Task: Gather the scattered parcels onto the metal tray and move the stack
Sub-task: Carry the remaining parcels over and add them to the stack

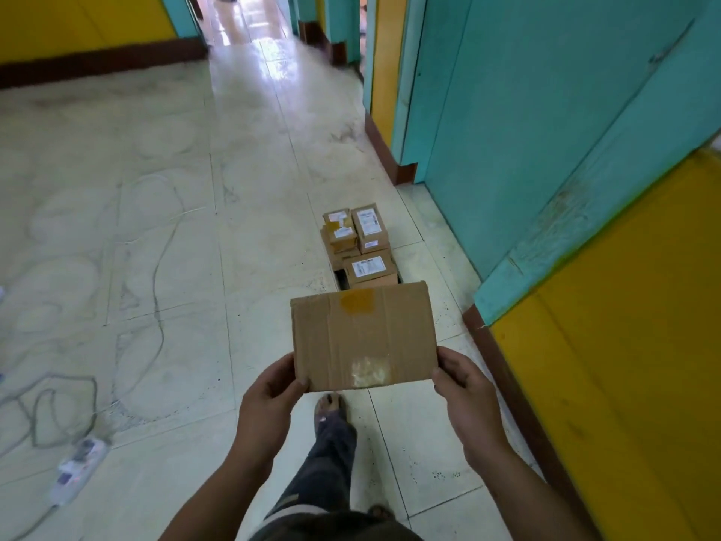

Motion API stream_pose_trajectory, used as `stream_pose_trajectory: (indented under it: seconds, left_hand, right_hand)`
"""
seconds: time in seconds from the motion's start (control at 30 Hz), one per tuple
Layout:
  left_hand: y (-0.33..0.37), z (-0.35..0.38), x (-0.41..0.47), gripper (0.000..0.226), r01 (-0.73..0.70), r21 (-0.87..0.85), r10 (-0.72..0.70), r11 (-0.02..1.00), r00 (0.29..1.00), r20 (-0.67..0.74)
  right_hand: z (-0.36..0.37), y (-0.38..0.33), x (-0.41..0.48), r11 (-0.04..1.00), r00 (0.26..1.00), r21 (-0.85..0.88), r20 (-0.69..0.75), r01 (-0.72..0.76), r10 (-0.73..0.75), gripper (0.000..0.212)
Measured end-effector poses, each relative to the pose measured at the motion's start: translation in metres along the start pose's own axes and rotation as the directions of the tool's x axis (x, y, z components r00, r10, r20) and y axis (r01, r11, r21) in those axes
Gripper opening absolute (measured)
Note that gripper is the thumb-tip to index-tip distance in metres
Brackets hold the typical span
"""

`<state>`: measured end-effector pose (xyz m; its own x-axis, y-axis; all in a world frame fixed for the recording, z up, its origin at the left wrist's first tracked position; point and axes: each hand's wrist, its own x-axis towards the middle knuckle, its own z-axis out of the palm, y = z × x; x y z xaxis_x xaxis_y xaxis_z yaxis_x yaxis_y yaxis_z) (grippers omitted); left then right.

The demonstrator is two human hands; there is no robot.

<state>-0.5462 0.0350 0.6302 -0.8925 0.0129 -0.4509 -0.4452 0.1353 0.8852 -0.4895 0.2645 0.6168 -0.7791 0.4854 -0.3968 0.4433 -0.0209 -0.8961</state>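
Both hands, left (269, 388) and right (462, 378), grip the box (363, 339) by its near corners; the stack (359, 246) lies at 12 o'clock.

One view, head-worn, wide-angle. Faces forward and down along the tiled floor (156, 228) of a corridor. Closest to the lens, low centre: left hand (269, 388) and right hand (464, 384), each gripping a side of a cardboard parcel (363, 337). A foot (331, 404) shows straight below. The stack of parcels (359, 244) sits farther ahead, mid-frame, near the turquoise door (507, 130) at right. Frame edges bow. The corridor's far end is at the top, blurred.
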Motion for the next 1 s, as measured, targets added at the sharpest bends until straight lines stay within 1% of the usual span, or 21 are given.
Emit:
stream_pose_trajectory:
  seconds: [0.1,0.17,0.27,0.37,0.5,0.63,0.73,0.83,0.93,1.0]
  left_hand:
    - [0.015,0.010,0.063,0.027,0.049,0.017,-0.049,0.999,0.998,-0.030]
    - [0.028,0.015,0.100,0.027,0.064,0.050,-0.063,0.997,0.998,-0.020]
    - [0.044,0.021,0.164,0.026,0.109,0.122,-0.109,0.986,0.994,-0.008]
    - [0.063,0.032,0.227,0.023,0.139,0.187,-0.147,0.972,0.989,0.025]
    - [0.082,0.053,0.287,0.026,0.172,0.251,-0.188,0.953,0.981,0.041]
    - [0.090,0.081,0.336,0.029,0.240,0.294,-0.258,0.925,0.966,0.024]
    - [0.091,0.105,0.365,0.031,0.292,0.305,-0.303,0.907,0.953,-0.010]
    - [0.086,0.135,0.396,0.032,0.344,0.297,-0.336,0.891,0.939,-0.077]
    - [0.076,0.156,0.425,0.029,0.398,0.264,-0.385,0.879,0.917,-0.103]
    - [0.067,0.166,0.441,0.026,0.404,0.245,-0.390,0.882,0.915,-0.105]
  right_hand:
    - [0.019,-0.015,0.061,0.998,0.999,-0.057,0.023,-0.021,0.022,0.031]
    - [0.030,-0.029,0.092,0.997,0.999,-0.074,0.038,-0.023,0.026,0.032]
    - [0.048,-0.045,0.150,0.992,0.997,-0.101,0.015,-0.074,0.076,0.035]
    - [0.061,-0.061,0.203,0.985,0.992,-0.116,-0.016,-0.127,0.126,0.030]
    - [0.067,-0.081,0.263,0.978,0.987,-0.135,-0.017,-0.159,0.158,0.027]
    - [0.066,-0.089,0.326,0.967,0.983,-0.177,0.005,-0.182,0.185,0.025]
    - [0.063,-0.089,0.374,0.958,0.976,-0.210,0.052,-0.197,0.212,0.027]
    - [0.059,-0.084,0.429,0.946,0.963,-0.243,0.108,-0.215,0.247,0.028]
    - [0.058,-0.072,0.474,0.934,0.956,-0.277,0.123,-0.225,0.266,0.028]
    - [0.060,-0.064,0.493,0.925,0.953,-0.303,0.124,-0.228,0.275,0.027]
